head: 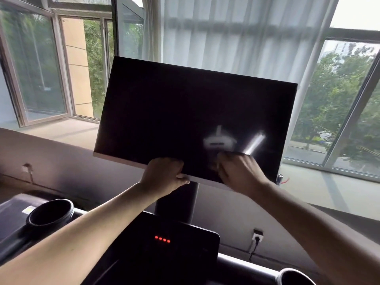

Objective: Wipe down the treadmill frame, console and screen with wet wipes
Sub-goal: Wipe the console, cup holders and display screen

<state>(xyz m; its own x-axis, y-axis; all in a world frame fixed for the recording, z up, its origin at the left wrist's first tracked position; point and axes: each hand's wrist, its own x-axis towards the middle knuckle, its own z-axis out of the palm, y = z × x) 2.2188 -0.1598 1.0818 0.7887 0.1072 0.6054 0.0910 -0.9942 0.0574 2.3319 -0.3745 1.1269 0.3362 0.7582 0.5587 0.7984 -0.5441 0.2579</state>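
Black screen [185, 112] | left hand [164, 175] fingers clamp lower edge | right hand [240, 173] on it, fingers' state unclear

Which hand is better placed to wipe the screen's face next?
Right. The right hand rests on the face of the screen, its grip blurred; the left hand grips the bottom edge, steadying it.
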